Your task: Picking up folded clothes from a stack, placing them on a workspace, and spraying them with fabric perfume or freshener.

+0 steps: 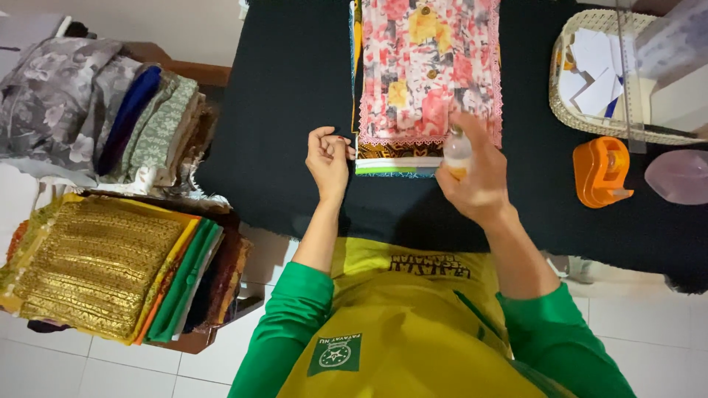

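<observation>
Head view, looking down: black table (pixel 295 88) w/ stack of folded cloths (pixel 426 74), pink floral on top. Right hand (pixel 479 173) fingers wrapped round small spray bottle (pixel 457 151), at stack's near edge. Left hand (pixel 328 158) fingers curled in, loose fist, touching stack's near-left corner. Orange tape dispenser (pixel 601 171), wicker basket (pixel 564 103) at right.

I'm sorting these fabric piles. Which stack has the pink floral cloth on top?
The folded stack on the black table, right at the hands. The two piles on the shelves at the left are topped by grey floral fabric and gold-striped fabric.
</observation>
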